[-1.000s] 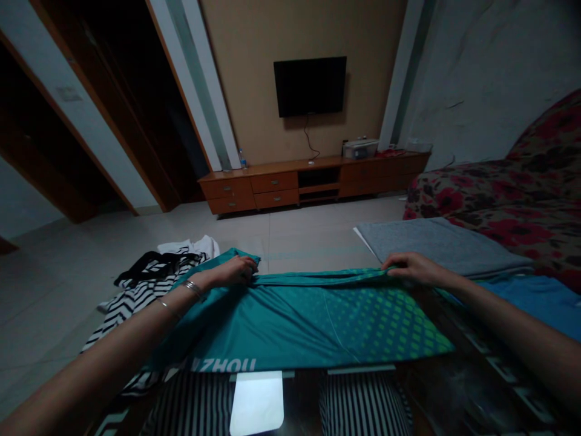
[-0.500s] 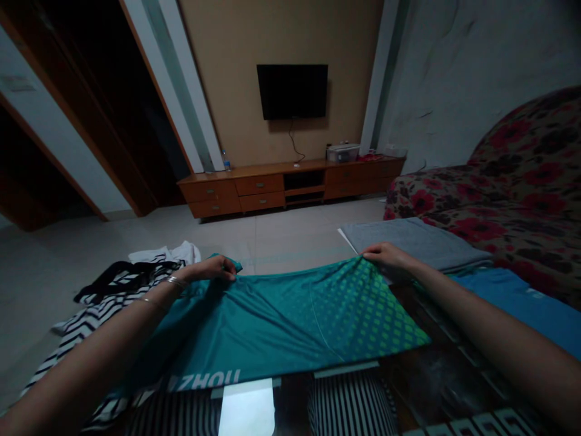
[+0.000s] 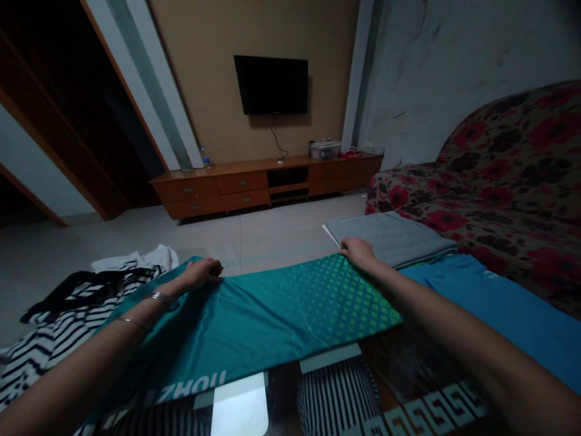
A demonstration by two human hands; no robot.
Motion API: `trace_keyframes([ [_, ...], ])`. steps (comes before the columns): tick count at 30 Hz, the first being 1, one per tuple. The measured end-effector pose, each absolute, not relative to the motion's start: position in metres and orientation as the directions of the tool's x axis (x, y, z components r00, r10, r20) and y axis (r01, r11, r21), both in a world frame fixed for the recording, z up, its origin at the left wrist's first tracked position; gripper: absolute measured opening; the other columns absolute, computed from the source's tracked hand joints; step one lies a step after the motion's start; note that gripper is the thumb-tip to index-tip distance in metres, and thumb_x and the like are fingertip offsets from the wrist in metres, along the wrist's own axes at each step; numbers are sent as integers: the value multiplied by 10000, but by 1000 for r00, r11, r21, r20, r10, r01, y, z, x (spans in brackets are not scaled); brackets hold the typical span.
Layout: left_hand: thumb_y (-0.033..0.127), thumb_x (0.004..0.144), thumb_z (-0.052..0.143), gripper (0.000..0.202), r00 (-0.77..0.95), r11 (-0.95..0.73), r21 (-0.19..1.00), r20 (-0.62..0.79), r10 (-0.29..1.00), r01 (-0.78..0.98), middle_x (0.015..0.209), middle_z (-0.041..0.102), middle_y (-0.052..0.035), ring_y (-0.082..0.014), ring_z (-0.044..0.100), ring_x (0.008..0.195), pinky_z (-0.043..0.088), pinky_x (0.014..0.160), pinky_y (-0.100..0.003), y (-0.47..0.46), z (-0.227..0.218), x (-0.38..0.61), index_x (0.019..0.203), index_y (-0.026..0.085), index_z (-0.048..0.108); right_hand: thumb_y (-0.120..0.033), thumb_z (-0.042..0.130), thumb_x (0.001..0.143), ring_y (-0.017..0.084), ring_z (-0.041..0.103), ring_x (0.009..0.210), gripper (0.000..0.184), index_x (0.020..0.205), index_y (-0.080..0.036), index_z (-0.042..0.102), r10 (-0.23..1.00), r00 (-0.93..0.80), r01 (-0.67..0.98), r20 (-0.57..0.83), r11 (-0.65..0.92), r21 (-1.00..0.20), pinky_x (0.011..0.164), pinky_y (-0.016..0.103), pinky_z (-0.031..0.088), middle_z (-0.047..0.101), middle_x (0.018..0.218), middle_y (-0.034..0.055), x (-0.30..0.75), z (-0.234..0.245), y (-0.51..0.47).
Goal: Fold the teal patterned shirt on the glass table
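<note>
A teal sports shirt (image 3: 254, 327) with a green dot pattern and white lettering lies folded lengthwise across a dark glass table (image 3: 408, 375). My left hand (image 3: 200, 272) pinches its far left edge, fingers closed on the cloth; two thin bangles circle that wrist. My right hand (image 3: 358, 249) grips the far right corner of the same shirt, next to a folded grey garment (image 3: 390, 237). Both arms reach forward over the table.
A blue shirt (image 3: 490, 303) lies at right beside a floral sofa (image 3: 499, 175). Black-and-white striped clothes (image 3: 59, 321) are piled at left with a white piece (image 3: 149, 257). Across the tiled floor stand a wooden cabinet (image 3: 267, 181) and a wall television (image 3: 271, 85).
The raised far fold of the teal shirt has been laid flat and pulled smooth. Both hands moved slightly away from me with the edge. The camera swung to the right.
</note>
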State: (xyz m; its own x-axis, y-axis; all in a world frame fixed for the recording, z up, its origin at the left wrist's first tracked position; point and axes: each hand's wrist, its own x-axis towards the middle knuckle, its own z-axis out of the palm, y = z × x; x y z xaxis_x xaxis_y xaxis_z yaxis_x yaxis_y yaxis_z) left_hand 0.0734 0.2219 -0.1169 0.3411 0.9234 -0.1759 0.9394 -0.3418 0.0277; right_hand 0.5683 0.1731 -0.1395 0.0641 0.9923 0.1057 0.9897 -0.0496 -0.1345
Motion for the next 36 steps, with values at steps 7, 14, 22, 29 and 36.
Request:
trace_keyframes([
  [7, 347, 794, 558, 451, 421, -401, -134, 200, 885, 906, 1377, 453, -128, -381, 411, 1229, 339, 959, -518, 145, -104, 77, 1236, 257, 567, -351, 409, 940, 241, 607, 996, 359, 1165, -161, 613, 976, 150, 988, 157, -144, -51, 747, 276, 415, 631, 1143, 147, 580, -104, 131],
  [14, 184, 854, 443, 330, 520, -511, -119, 51, 853, 851, 1189, 571, -104, -282, 534, 1055, 423, 884, -414, -12, -123, 31, 1106, 227, 652, -332, 480, 894, 250, 631, 869, 256, 982, -154, 641, 986, 33, 991, -162, -11, 133, 665, 292, 399, 667, 956, 130, 589, -106, 1],
  [22, 15, 811, 368, 461, 511, -455, -356, 76, 856, 816, 1173, 569, -120, -287, 517, 1071, 400, 884, -422, -75, -124, 5, 1172, 177, 605, -13, 475, 779, 256, 551, 919, 255, 947, -167, 588, 938, -332, 898, 96, 283, 337, 732, 334, 388, 597, 951, 97, 567, -144, -66],
  [29, 32, 837, 437, 235, 576, -490, -421, 102, 811, 763, 882, 575, -75, -247, 529, 893, 367, 914, -445, -80, -99, 30, 870, 175, 621, -35, 503, 783, 270, 545, 872, 173, 862, -155, 599, 878, -448, 832, 169, 341, 437, 741, 373, 391, 617, 854, 94, 563, -151, -60],
  [36, -34, 785, 443, 293, 597, -526, -354, 131, 791, 774, 854, 565, -47, -229, 527, 837, 380, 872, -410, -128, -83, 23, 843, 190, 623, -5, 483, 739, 249, 588, 846, 240, 843, -168, 626, 893, -434, 860, 116, 373, 349, 724, 352, 433, 645, 849, 85, 589, -146, -114],
])
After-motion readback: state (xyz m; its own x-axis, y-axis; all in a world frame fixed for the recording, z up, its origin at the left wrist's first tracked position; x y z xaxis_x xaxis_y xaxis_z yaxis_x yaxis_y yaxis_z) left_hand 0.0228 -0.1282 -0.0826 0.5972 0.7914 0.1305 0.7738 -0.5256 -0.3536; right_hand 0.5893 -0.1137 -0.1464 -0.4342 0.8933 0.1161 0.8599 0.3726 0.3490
